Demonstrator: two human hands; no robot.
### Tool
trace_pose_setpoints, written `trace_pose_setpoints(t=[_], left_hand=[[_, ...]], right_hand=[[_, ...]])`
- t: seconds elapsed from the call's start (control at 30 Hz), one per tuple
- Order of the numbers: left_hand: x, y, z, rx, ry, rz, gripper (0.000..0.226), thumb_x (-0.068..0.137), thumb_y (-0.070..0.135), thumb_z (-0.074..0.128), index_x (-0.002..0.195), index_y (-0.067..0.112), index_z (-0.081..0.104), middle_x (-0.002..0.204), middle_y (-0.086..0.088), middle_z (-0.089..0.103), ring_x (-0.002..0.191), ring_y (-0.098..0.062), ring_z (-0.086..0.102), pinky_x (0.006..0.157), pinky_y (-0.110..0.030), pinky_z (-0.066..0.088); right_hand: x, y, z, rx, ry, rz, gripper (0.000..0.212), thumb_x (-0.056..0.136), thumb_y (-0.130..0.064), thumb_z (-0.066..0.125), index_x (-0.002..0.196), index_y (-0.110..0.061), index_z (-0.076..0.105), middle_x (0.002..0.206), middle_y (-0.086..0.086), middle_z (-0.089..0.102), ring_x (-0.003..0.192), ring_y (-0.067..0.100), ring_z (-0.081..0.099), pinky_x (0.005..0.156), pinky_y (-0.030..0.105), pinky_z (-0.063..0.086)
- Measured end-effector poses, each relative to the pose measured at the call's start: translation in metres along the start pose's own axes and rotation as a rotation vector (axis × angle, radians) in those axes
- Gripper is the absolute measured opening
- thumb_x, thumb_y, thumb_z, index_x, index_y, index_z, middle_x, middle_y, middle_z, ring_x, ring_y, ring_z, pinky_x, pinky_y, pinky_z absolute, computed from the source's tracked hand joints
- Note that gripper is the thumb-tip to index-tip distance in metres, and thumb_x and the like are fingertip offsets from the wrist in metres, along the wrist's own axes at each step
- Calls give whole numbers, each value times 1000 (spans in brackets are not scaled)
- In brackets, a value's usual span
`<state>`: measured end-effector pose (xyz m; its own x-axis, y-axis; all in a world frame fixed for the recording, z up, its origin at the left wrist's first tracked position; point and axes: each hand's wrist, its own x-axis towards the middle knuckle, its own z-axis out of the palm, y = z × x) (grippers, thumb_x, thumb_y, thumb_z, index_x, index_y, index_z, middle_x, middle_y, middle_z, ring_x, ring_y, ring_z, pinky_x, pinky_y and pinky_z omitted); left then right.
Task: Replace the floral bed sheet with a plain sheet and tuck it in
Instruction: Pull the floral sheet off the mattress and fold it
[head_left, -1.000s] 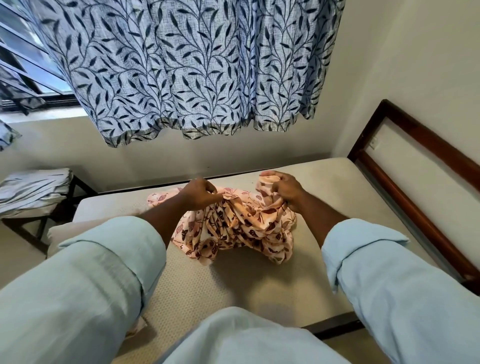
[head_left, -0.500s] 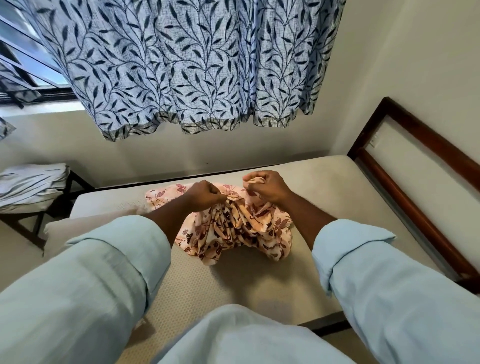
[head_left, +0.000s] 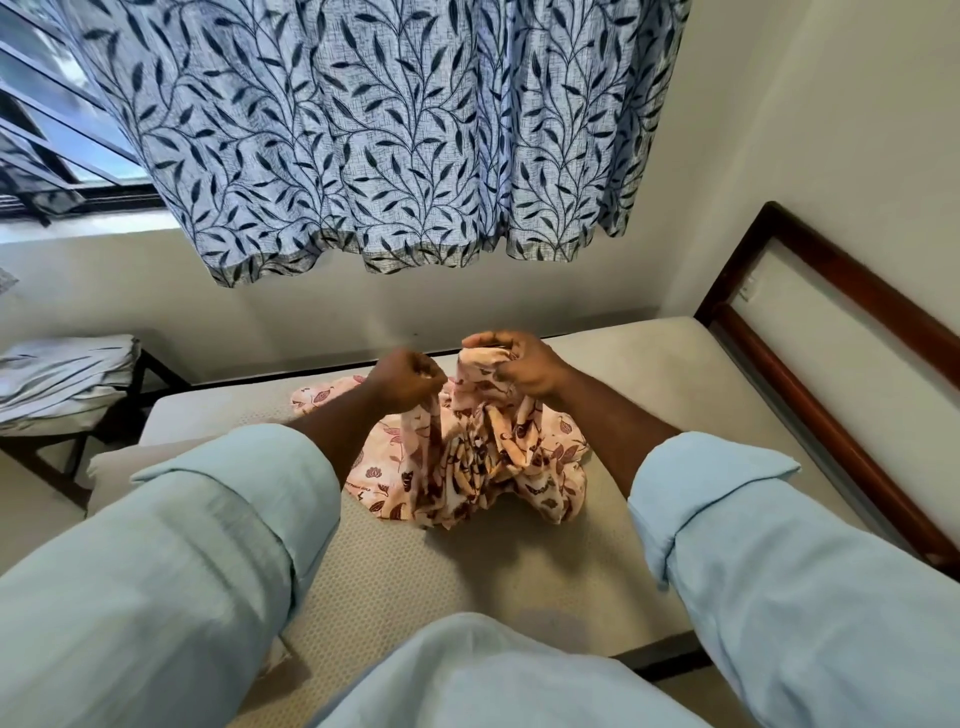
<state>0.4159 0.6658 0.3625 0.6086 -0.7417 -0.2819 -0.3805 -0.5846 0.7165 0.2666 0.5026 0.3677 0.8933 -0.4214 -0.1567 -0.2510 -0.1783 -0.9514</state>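
- The floral bed sheet (head_left: 467, 467) is gathered into a crumpled bundle in the centre of the frame, on the bare mattress (head_left: 649, 374).
- The left hand (head_left: 402, 382) is closed as a fist around a twisted strand of the sheet. The right hand (head_left: 511, 364) has its fingers curled around the top fold of the bundle.
- The two hands are near each other, side by side, above the bundle. The right hand is a little higher in the frame.
- The cloth hangs down from both hands, so its long axis runs from the top to the bottom of the frame. The lower folds rest on the mattress.
- A folded pale cloth (head_left: 57, 374) lies on a dark stand (head_left: 150, 374) at the left edge of the frame, well apart from the bundle. I judge it may be the plain sheet.
- This cloth lies on the side of the left hand, so I think that hand is the nearer one to reach it after the bundle is taken off the bed.
- The wooden bed frame (head_left: 831, 395) runs along the right side of the frame.
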Motion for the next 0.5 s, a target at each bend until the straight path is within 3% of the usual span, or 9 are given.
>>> trace_pose_setpoints(t=[0.13,0.3,0.37,0.43,0.5], left_hand=[[4,2,-1,-223,-5,-69,17,94,6,62,108,5,72,100,-15,72,83,-26,71,71,-34,61],[4,10,2,-450,-122,-152,26,96,-9,50,118,0,62,90,-18,64,69,-21,67,66,-34,58],[2,11,3,-521,-140,-193,29,97,-10,46,121,0,59,93,-19,64,72,-23,67,67,-35,58],[2,12,4,-618,-146,-220,29,98,-8,42,120,-3,59,101,-24,64,82,-28,65,72,-38,55],[3,14,5,-767,-122,-267,25,98,-3,38,108,-2,61,95,-20,62,79,-26,60,70,-36,51]], right_hand=[[-5,-3,4,17,-8,-8,49,88,17,52,123,-12,72,122,4,72,97,7,68,67,13,51],[1,9,18,-41,176,-84,49,84,11,62,116,-22,75,120,-5,73,114,14,67,95,39,59],[2,8,25,-116,202,-136,41,84,-4,64,116,-28,74,120,-9,73,114,9,66,98,35,56],[-2,2,30,-181,194,-153,36,80,-22,63,113,-33,73,117,-14,73,108,7,67,92,29,54],[-6,-1,34,-238,184,-161,26,81,-25,67,106,-33,69,109,-15,73,99,8,68,82,29,52]])
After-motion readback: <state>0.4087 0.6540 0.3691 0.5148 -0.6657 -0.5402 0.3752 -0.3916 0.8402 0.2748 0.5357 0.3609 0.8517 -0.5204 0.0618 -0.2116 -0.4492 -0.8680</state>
